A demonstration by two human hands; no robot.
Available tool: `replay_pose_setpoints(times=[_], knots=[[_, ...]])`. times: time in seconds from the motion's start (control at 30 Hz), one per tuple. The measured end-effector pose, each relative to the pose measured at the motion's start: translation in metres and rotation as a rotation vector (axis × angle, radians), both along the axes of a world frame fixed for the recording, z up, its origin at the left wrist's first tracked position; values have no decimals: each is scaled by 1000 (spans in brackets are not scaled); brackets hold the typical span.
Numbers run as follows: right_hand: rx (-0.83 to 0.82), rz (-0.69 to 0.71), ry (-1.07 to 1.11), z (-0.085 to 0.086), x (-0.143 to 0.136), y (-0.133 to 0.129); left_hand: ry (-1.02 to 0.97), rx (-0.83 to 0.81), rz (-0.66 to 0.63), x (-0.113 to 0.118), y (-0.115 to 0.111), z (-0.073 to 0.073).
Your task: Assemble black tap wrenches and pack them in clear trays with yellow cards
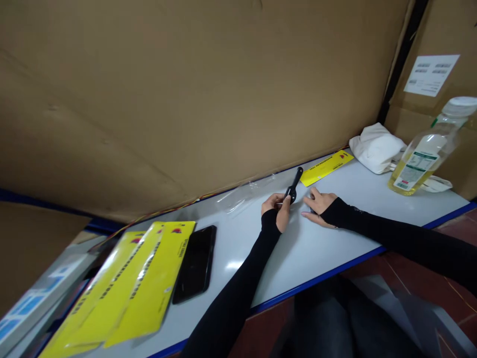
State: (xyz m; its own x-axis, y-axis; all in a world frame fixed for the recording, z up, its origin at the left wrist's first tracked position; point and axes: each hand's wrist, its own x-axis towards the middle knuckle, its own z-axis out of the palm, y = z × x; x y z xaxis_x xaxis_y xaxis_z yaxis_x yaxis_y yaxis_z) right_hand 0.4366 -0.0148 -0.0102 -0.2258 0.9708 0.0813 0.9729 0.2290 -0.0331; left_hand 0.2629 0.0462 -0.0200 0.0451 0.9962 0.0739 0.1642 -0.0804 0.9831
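Observation:
My left hand is closed around a black spokeshave, which is tilted with its handle pointing up and away from me. The fingers cover its lower part. To the right, my right hand rests low over the table, thumb and fingers apart. A small dark patch shows between them, too unclear to name. Just beyond both hands lies a yellow printed card. Left of the spokeshave is a clear plastic sleeve, flat on the table.
Yellow packaged cards overlap at the left, beside a black phone. Further left is a grey and blue box. At right stand a bottle of yellow liquid and a white cloth bundle. Cardboard walls the table's back.

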Motion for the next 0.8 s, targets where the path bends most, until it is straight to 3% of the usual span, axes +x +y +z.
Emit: replay_pose_setpoints(times=[0.17,0.27,0.4,0.57,0.7,0.8], knots=[[43,-98,93,-8,10,7,129,100,-34,-3,3,0],[148,-164,319,-13,22,16,280,209,-108,-10,10,1],[256,-290,704,-12,36,30,333,284,-214,-17,15,7],[173,-231,872,-9,35,35,362,266,-351,-27,18,25],[232,-217,801,-13,25,32,427,213,-220,-43,29,30],[282,-131,702,-19,23,31,519,139,-134,-61,38,27]])
